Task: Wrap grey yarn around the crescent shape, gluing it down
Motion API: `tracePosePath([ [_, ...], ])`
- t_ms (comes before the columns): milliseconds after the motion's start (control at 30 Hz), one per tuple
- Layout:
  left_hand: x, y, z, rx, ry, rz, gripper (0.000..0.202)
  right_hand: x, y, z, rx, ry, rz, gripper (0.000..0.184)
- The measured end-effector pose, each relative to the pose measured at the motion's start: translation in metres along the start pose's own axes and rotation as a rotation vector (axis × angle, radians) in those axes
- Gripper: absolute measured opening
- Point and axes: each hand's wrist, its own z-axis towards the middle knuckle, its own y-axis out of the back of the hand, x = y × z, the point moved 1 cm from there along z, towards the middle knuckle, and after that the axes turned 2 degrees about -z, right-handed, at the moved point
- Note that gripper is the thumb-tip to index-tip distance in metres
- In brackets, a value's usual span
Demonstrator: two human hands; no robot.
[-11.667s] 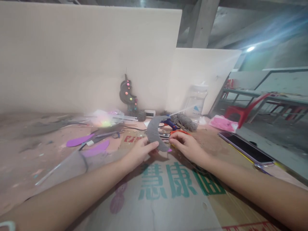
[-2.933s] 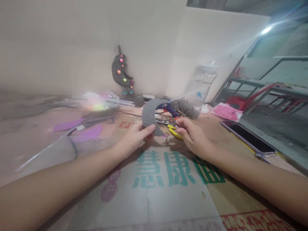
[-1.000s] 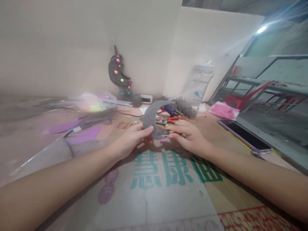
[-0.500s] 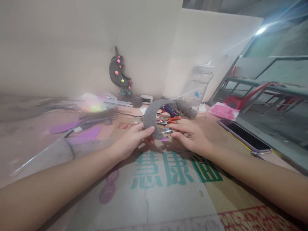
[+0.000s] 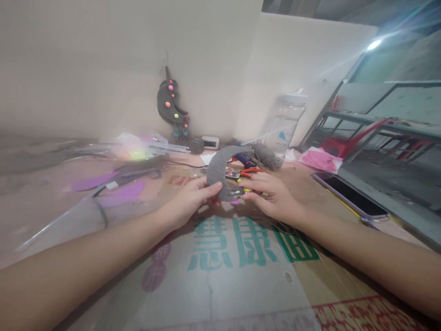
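A grey, yarn-wrapped crescent moon stands upright above the cardboard, pinched at its lower left by my left hand with the thumb across its front. A bit of purple shows at the crescent's bottom tip. Just right of that tip, my right hand has its fingers closed around a small tool with a silvery tip and yellow parts. Its exact kind is partly hidden by the fingers. Orange-handled pliers lie behind my right hand. A blue glue gun rests behind the crescent.
Grey yarn and a water bottle stand at the back. A phone lies right, near a pink packet. Purple cutouts and plastic bags lie left. A decorated moon hangs on the wall.
The crescent has shifted slightly down and right in my left hand. The small tool in my right hand has turned, so that its yellow parts now show beside the crescent's lower tip.
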Motion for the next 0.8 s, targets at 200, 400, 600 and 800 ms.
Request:
tracePosePath([
  [200,0.0,-0.001,0.001,0.001,-0.004,0.032,0.034,-0.001,-0.001,-0.001,-0.011,0.005,0.016,0.023],
  [400,-0.005,-0.005,-0.003,-0.056,-0.06,0.121,0.033,0.0,0.0,-0.001,-0.085,-0.037,-0.014,0.022],
  [600,-0.008,-0.011,-0.008,-0.087,-0.074,0.128,0.03,-0.001,-0.001,-0.003,-0.051,-0.002,-0.032,0.023],
  [800,-0.008,-0.013,-0.008,-0.082,-0.11,0.148,0.033,-0.002,-0.002,-0.003,-0.014,0.007,-0.041,0.024],
])
